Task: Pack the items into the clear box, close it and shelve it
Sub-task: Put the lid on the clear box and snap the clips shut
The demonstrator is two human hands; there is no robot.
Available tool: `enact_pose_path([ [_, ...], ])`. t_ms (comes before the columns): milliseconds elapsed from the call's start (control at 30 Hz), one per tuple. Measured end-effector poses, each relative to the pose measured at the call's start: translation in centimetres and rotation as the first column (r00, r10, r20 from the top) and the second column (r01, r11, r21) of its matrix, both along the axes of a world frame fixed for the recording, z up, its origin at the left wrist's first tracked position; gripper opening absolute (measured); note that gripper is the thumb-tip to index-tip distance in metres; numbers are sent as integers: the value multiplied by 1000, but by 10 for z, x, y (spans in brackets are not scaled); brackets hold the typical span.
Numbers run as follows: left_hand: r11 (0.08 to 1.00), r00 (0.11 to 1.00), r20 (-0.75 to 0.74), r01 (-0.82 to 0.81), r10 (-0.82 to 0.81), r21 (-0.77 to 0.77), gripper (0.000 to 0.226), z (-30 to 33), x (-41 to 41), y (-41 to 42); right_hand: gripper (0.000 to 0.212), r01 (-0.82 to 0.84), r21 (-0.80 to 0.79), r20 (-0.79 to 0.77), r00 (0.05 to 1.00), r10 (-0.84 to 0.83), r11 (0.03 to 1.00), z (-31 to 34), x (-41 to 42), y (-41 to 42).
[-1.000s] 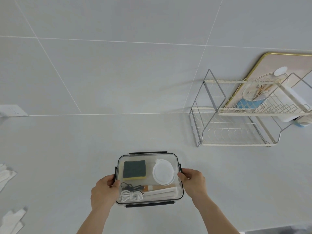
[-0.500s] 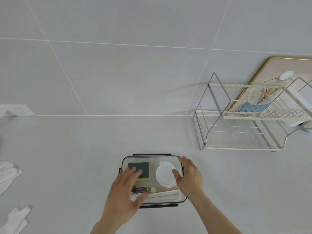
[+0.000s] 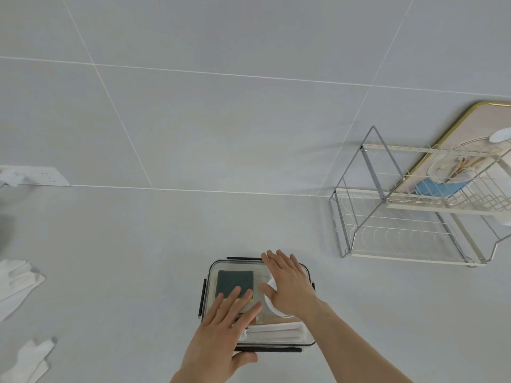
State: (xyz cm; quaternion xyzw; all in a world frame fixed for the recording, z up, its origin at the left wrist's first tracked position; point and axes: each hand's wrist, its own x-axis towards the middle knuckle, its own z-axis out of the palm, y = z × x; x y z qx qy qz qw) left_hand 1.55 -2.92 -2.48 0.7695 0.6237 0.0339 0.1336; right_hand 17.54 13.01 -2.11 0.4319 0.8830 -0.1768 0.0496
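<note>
The clear box [image 3: 258, 302] is set on the pale counter [image 3: 138, 258], with its lid on, directly under both hands. The left hand [image 3: 221, 335] is laid flat on the near left part of the lid, fingers spread and straight, nothing clasped in its grip; its thumb reaches over the near edge of the box. The right hand [image 3: 290, 288] is pressed flat on the far right part of the lid, its grip likewise apart and holding nothing. Just beyond the left fingertips, a dark sponge [image 3: 235, 280] is seen through the lid. Beneath the right palm, a white round lid [image 3: 269, 302] is partly covered. Between the two wrists, a white folded item [image 3: 276, 333] is seen along the near side of the box. Well away to the right of the right hand, a wire dish rack [image 3: 409, 222] is stood against the wall. Far to the left of the left hand, white cloths [image 3: 16, 283] are spread on the counter.
</note>
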Motion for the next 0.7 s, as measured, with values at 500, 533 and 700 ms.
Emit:
enact_pose_path([
  [500,997,998,-54,8,-13,-80,99,-6,1,16,66,48,-62,16,999,-47,997,-1,-15,21],
  [533,997,998,-58,11,-16,-81,99,-6,0,15,66,43,-70,26,999,-41,997,-1,-15,21],
  [700,1000,1000,-16,-10,9,-27,91,0,2,14,69,34,-129,58,998,-27,991,8,-18,28],
])
